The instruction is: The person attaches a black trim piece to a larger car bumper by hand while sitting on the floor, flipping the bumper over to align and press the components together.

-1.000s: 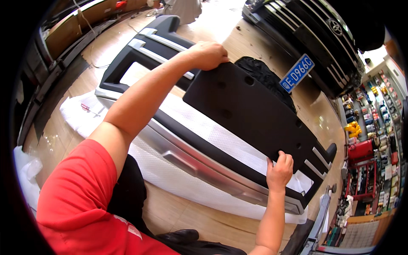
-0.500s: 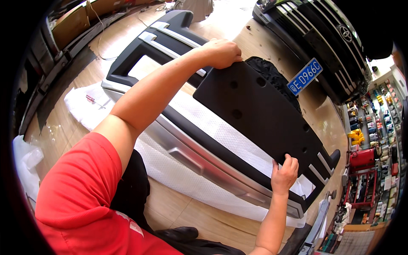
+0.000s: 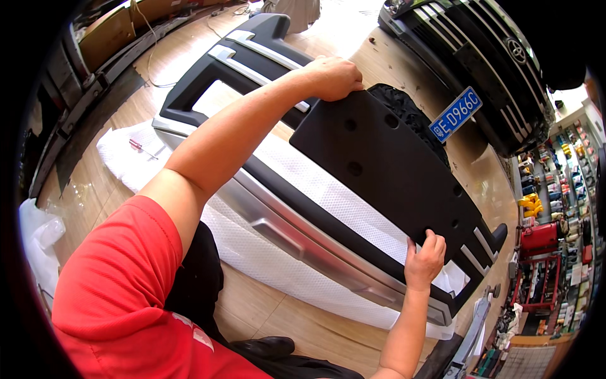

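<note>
The big black panel [image 3: 385, 180] sits over the middle of the black & silver car bumper [image 3: 309, 249]. The left hand [image 3: 341, 78] has hold of its far left corner, tho some fingers are hidden; the right hand [image 3: 425, 262] pinches its near edge, thumb apart from fingers. Looks abt part done: panel's on top, but neither hand has let go, & its holes look dark w/ no screws that I can see. Can't tell if it's fixed on, or what else is left. Under the bumper is white bubble wrap [image 3: 243, 252], w/ a red-handled screwdriver [image 3: 136, 145] on the left bit. All that's on a shiny tan floor [image 3: 268, 309]. A black car [image 3: 470, 69] w/ a blue plate [image 3: 456, 115] is up top; shelves [image 3: 571, 183] full of stuff & a red toolbox [image 3: 538, 237] are on the right.
</note>
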{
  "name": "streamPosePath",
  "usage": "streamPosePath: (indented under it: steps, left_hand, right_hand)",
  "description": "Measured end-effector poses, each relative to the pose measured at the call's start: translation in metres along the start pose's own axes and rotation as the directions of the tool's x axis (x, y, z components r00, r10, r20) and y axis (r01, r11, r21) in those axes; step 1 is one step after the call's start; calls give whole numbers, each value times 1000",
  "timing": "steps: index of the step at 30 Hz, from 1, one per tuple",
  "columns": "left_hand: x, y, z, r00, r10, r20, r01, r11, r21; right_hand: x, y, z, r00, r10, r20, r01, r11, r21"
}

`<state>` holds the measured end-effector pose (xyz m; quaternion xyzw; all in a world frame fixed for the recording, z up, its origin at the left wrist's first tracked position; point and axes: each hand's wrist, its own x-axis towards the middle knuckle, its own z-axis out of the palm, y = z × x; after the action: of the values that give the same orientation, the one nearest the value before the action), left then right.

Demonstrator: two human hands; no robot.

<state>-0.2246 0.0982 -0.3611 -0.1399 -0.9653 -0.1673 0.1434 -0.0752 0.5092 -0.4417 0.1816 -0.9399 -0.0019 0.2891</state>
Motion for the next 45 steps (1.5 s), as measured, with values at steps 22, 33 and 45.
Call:
streamPosePath:
  steps: [22, 33, 45]
  left_hand:
    - [-1, 5, -3, 999, -32, 17, 32, 999, -2]
    - [0, 3, -1, 1000, -8, 12, 8, 1000, -2]
    - [1, 4, 0, 1000, -18, 15, 18, 1000, 1]
  right_hand:
    - [-1, 2, 1, 1000, 20, 24, -21, 1000, 14]
    - [-1, 3, 2, 1000, -12, -4, 12, 1000, -16]
    - [-1, 3, 1, 1000, -17, -5, 17, 1000, -20]
